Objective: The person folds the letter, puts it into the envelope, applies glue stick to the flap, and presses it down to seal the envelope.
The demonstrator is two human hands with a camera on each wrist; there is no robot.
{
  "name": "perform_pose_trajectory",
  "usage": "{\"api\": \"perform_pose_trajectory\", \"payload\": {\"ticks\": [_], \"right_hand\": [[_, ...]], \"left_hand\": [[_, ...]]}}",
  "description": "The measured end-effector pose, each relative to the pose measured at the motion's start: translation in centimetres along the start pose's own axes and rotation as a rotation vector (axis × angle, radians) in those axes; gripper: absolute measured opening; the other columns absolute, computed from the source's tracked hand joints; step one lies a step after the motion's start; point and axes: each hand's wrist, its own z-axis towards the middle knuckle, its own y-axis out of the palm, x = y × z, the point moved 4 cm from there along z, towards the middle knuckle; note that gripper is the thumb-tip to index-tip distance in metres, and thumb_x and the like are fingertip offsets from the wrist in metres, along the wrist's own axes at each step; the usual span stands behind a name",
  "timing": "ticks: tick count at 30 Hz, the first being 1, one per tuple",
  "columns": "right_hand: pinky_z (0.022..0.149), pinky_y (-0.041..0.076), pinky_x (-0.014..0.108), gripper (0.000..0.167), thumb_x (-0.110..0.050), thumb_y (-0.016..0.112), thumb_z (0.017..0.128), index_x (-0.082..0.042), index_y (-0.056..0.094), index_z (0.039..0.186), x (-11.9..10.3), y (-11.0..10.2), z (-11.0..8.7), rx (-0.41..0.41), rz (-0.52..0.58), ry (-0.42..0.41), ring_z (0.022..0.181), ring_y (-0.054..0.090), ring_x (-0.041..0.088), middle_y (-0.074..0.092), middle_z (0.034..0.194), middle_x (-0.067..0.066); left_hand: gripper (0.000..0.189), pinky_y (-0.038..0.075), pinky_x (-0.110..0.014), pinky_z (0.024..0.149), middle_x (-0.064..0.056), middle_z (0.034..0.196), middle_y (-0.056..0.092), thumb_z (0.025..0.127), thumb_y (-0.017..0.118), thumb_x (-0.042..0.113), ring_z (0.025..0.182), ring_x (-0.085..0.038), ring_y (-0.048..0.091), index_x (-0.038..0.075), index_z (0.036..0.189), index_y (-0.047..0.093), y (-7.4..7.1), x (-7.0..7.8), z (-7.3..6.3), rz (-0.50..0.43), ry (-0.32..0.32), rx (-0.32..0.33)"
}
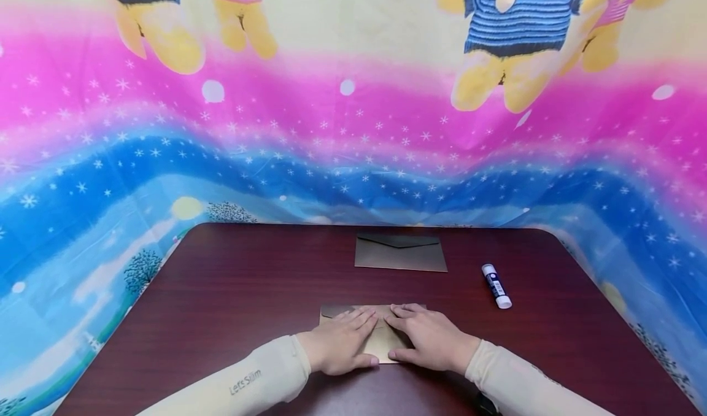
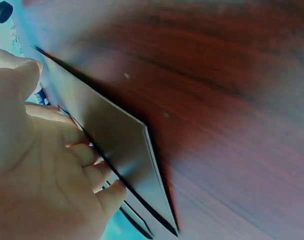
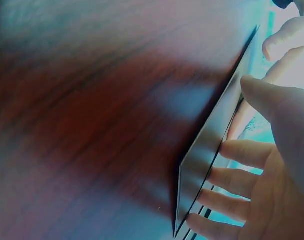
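A gold-brown envelope (image 1: 381, 347) lies near the front of the table, its flap along the far side. My left hand (image 1: 341, 343) rests on its left half, fingers extended, thumb at the near edge. From the right, my right hand (image 1: 433, 340) presses on the other half with straight fingers and its thumb also by the near edge. Both sets of fingertips almost meet over the middle of the flap. In the left wrist view the fingers lie along the flap edge of the envelope (image 2: 116, 135), and the right wrist view shows the same on its envelope side (image 3: 204, 150).
A second envelope (image 1: 400, 258) of the same colour lies behind, near the far table edge. To its right is a glue stick (image 1: 496, 287) with white ends, lying on the dark red-brown table (image 1: 248, 281). A patterned cloth (image 1: 331, 134) hangs around the table.
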Motion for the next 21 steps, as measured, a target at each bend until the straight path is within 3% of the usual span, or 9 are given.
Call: {"api": "perform_pose_trajectory", "payload": {"ticks": [21], "right_hand": [[0.104, 0.051, 0.050, 0.062, -0.051, 0.068, 0.091, -0.013, 0.062, 0.140, 0.0, 0.1, 0.1, 0.000, 0.001, 0.016, 0.135, 0.056, 0.033, 0.059, 0.146, 0.013]], "left_hand": [[0.081, 0.030, -0.044, 0.124, -0.014, 0.165, 0.031, 0.100, 0.049, 0.059, 0.155, -0.027, 0.028, 0.002, 0.156, 0.035, 0.0, -2.0, -2.8, -0.082, -0.019, 0.003]]}}
